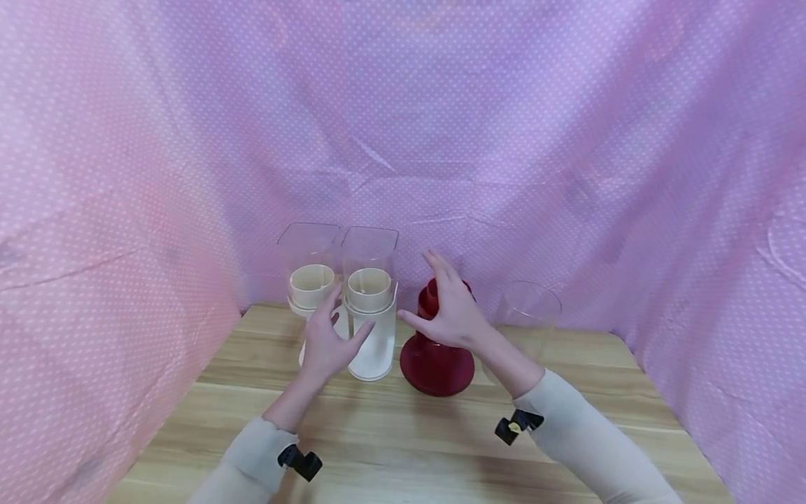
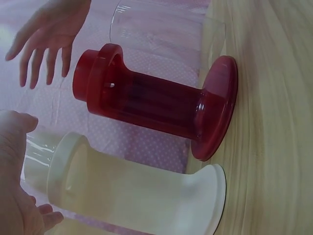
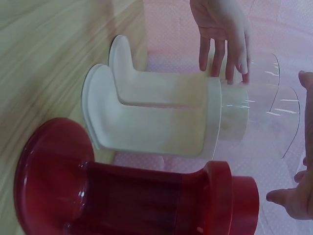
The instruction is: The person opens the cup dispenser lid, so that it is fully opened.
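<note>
Two white dispenser stands stand side by side, each with a cream collar and a clear container on top. To their right is a red dispenser stand with a round base and a bare collar. My left hand is in front of the white stands in the head view, thumb and fingers spread, holding nothing. Close by the red collar, my right hand has its fingers extended and its thumb apart. It hides part of the red stand in the head view, and nothing is in its grasp.
A clear open-topped cylinder stands on the wooden table, right of the red stand and partly behind my right forearm. Pink dotted cloth hangs behind the table and along both sides.
</note>
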A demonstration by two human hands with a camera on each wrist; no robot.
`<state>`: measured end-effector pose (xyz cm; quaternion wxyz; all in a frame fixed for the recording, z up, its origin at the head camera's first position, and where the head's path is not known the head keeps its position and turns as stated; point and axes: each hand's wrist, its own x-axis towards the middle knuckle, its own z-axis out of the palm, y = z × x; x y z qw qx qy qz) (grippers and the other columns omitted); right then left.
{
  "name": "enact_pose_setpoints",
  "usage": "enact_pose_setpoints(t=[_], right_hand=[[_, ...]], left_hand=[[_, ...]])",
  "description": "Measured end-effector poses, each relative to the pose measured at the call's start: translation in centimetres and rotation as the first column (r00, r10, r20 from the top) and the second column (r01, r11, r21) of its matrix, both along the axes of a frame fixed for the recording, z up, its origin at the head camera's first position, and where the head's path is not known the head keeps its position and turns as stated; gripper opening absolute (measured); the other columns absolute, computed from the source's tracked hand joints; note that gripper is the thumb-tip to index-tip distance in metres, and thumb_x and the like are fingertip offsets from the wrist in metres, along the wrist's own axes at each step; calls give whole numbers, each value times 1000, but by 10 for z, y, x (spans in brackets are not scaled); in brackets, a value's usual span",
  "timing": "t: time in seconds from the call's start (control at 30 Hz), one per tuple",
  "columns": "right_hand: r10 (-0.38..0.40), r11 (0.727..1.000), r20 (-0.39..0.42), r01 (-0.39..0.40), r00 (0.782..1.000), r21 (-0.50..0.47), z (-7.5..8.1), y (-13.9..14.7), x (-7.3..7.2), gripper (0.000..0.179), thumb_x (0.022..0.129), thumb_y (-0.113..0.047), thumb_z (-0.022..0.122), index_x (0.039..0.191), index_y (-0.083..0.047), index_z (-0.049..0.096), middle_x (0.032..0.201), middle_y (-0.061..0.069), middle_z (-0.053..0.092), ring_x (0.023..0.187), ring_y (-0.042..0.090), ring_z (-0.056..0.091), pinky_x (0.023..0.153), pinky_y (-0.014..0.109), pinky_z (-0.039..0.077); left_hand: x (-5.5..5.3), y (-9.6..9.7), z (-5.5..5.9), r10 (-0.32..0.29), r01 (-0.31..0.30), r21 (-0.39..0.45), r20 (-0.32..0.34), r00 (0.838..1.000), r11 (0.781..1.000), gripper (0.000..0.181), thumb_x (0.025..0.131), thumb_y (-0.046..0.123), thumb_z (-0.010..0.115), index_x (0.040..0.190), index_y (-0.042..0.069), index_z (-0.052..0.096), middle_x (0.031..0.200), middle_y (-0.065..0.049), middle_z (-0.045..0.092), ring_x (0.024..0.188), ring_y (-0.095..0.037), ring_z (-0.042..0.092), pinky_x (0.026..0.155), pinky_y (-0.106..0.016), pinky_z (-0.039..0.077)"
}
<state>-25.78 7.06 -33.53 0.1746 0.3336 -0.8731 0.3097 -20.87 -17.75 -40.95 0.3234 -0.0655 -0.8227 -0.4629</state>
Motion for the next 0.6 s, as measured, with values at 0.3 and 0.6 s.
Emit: enact_pose_setpoints(t=[0.3,0.6], right_hand=[[73,993,88,-64,993,-100,10,-38,-21,103,88,-32,83,167,-4,23,170,17,38,155,39,43,126,56,39],[115,969,245,-55,963,-240,7,-60,-42,104,93,-27,81,169,-10,13,171,26,30,144,52,52,110,55,56]], left_hand=[[-15,12,9,5,-5,-19,-14,1000,1000,95,87,22,85,162,-4,33,160,-28,48,136,-50,59,113,-62,51],[-27,16,14,54,-57,-51,-59,997,997,84,91,17,81,157,-11,36,143,-35,58,128,-50,62,108,-59,55]])
